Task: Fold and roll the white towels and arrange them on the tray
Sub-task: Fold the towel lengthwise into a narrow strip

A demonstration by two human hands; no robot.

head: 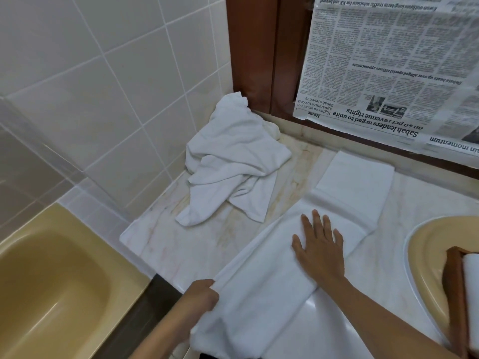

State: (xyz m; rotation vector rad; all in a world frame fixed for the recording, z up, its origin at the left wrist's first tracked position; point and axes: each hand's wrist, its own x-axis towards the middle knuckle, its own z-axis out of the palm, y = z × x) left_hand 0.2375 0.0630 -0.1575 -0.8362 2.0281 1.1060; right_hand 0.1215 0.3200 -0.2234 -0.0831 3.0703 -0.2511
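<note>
- Looking down at a long folded towel (261, 294) laid slantwise on the counter (166, 244), near end spilling over the front edge and partly out of frame.
- Gripping its near left edge with the left hand (204, 296): fingers curled in tight round a bunch of cloth, tips buried in it, so no counting them.
- Pressing down mid-towel with the right hand (320, 248), palm flat, fingers straight and a bit spread, holding nothing.
- Can't make out the number of layers under that palm, everything too white and blown out; just one long fold line showing.
- Far end touching or slightly overlapping a folded square (357, 182) toward the back; honestly can't tell the upper from the lower.
- Crumpled pile (233, 161) dumped in the back left corner against the tiles, well apart from both hands; no telling whether one towel or several.
- Tray (455, 294) barely peeking in at the right edge, brown, mostly cut off, at the sink (425, 268); white roll (470, 281) on it, also chopped by the frame.
- Tub (46, 281) down left, cropped too.
- Paper (388, 60) hung up behind the counter, print upside down, covering most of the wood-framed surface there.
</note>
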